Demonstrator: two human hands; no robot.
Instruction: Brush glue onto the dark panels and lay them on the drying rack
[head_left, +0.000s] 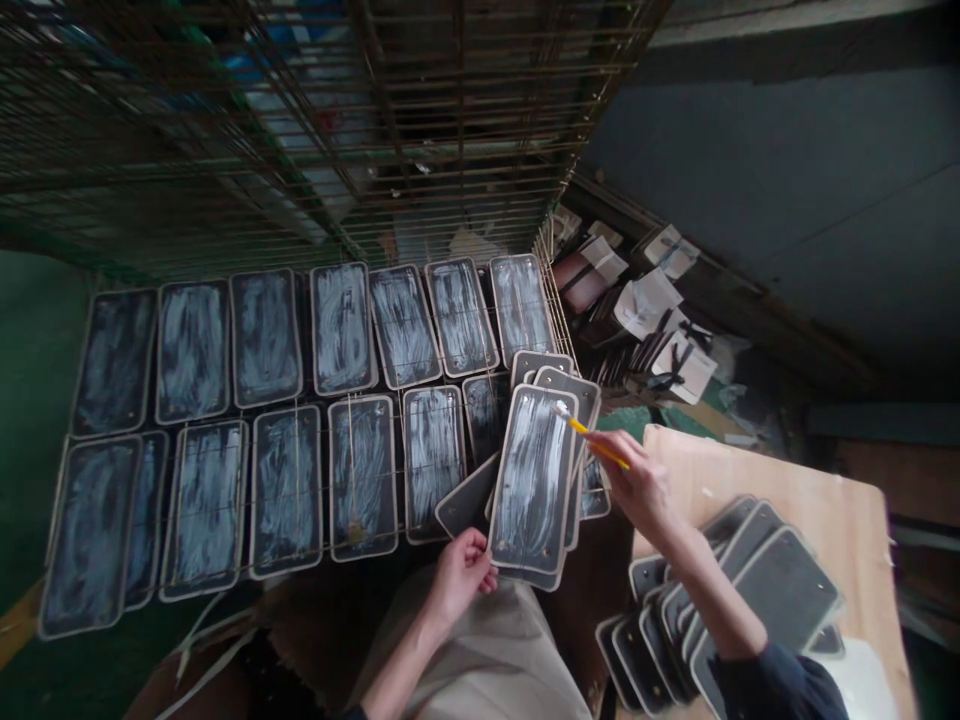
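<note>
You were in the coating step, as far as I could judge. Your left hand (461, 575) was closed around the bottom edge of a stack of dark panels (559, 385), holding it tilted over the near edge of the wire rack (559, 320). Your right hand (637, 485) pinched a yellow-handled brush (592, 438), its white tip touching the top panel (529, 485) near its upper right corner. That face was streaked white almost all over, so the coat looked nearly complete. The next move would call for a free spot among the coated panels (341, 325) and a fresh piece from the uncoated pile (750, 590) on the wooden table (795, 480).
</note>
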